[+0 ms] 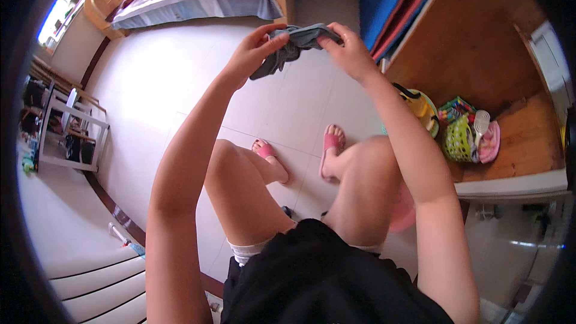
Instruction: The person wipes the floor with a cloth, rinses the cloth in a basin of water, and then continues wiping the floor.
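Note:
A grey fabric item (299,42), perhaps a small garment, is stretched between my two hands, far out in front of me over the tiled floor. My left hand (261,49) pinches its left end between thumb and fingers, with a darker bunched part hanging below. At the right end, my right hand (344,47) grips the upper edge, thumb beneath and fingers on top. Both arms reach out above my bare knees. The cloth's full shape cannot be told, as it is folded and crumpled.
Beyond the hands stands a wooden bed (193,4). At the right, a green perforated basket (458,141) and a yellow container (418,110) stand by a wooden cabinet (472,31) with blue and red fabric beside it. A white radiator (99,283) is at lower left; a small rack (74,126) stands at left.

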`<state>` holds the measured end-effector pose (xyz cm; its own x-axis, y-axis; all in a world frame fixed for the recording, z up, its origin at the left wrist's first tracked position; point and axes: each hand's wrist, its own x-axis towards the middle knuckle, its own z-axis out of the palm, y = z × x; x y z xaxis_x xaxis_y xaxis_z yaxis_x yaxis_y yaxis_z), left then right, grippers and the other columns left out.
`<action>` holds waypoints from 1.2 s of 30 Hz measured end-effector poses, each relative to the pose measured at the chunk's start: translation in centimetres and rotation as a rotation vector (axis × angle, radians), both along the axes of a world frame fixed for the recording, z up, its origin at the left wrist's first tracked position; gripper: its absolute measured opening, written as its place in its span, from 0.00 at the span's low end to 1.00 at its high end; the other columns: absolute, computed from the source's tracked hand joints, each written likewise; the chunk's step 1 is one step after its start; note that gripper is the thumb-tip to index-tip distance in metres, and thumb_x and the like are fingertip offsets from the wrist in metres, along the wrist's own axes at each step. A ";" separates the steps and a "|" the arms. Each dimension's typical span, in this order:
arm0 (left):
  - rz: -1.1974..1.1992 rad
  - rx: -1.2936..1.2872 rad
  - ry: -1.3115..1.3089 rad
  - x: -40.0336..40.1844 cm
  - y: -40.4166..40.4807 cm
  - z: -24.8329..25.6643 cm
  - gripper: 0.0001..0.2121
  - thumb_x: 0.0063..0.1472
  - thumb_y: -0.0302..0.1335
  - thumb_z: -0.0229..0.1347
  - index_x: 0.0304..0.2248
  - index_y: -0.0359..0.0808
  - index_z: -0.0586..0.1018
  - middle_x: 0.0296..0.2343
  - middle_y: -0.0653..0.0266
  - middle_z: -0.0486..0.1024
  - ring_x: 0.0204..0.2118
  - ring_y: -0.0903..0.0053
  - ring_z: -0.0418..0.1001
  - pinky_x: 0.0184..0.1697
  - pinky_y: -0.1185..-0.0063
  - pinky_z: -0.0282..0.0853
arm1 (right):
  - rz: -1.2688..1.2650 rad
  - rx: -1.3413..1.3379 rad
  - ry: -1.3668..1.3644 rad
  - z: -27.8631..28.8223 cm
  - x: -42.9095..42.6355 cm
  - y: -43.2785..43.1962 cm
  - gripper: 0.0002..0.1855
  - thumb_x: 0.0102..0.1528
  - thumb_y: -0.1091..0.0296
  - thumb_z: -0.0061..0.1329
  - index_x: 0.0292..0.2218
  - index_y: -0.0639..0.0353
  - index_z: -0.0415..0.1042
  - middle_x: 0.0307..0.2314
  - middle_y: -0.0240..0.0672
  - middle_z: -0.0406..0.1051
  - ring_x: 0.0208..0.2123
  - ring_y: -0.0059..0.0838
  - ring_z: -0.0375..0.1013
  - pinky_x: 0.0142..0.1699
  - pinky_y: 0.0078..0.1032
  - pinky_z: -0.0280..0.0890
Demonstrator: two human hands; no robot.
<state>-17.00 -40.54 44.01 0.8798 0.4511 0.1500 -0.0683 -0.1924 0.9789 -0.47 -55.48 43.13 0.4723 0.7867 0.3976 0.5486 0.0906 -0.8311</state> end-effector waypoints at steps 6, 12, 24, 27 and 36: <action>0.138 0.391 0.253 -0.8 4.2 -5.4 0.23 0.48 0.39 0.62 0.36 0.28 0.70 0.31 0.55 0.67 0.28 0.73 0.70 0.29 0.78 0.68 | -0.085 0.046 -0.009 -2.7 1.7 6.0 0.20 0.48 0.58 0.52 0.34 0.69 0.71 0.32 0.36 0.69 0.36 0.27 0.68 0.42 0.22 0.61; 0.367 0.518 0.085 0.3 8.7 -11.6 0.20 0.49 0.37 0.61 0.33 0.28 0.71 0.33 0.56 0.65 0.31 0.72 0.66 0.33 0.79 0.65 | 0.246 -0.185 0.407 -5.3 3.4 10.2 0.08 0.51 0.65 0.52 0.30 0.58 0.70 0.25 0.21 0.66 0.31 0.12 0.62 0.39 0.12 0.57; 0.191 0.342 0.506 1.4 17.4 -14.3 0.15 0.46 0.32 0.63 0.25 0.32 0.70 0.18 0.66 0.65 0.22 0.83 0.62 0.26 0.81 0.61 | 0.313 -0.414 0.375 -13.0 11.2 16.9 0.12 0.51 0.62 0.52 0.34 0.59 0.71 0.26 0.23 0.68 0.31 0.12 0.63 0.39 0.12 0.58; 0.241 0.448 0.511 2.0 20.5 -16.4 0.13 0.46 0.30 0.63 0.26 0.32 0.71 0.18 0.63 0.69 0.21 0.80 0.65 0.26 0.79 0.63 | 0.305 -0.410 0.213 -15.9 12.5 19.3 0.09 0.51 0.68 0.51 0.33 0.62 0.70 0.25 0.24 0.68 0.30 0.13 0.63 0.38 0.13 0.58; 0.397 0.725 0.432 3.9 26.2 -15.4 0.08 0.50 0.25 0.59 0.26 0.33 0.71 0.22 0.61 0.71 0.22 0.76 0.67 0.27 0.79 0.64 | 0.236 -0.282 0.115 -16.3 14.6 26.2 0.10 0.46 0.79 0.50 0.34 0.63 0.70 0.25 0.31 0.71 0.32 0.18 0.70 0.38 0.17 0.66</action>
<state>-13.12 -14.30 28.65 0.7265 0.6548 0.2083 0.4757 -0.6980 0.5352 14.16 -29.25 26.84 0.2940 0.9500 0.1054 0.4416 -0.0372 -0.8965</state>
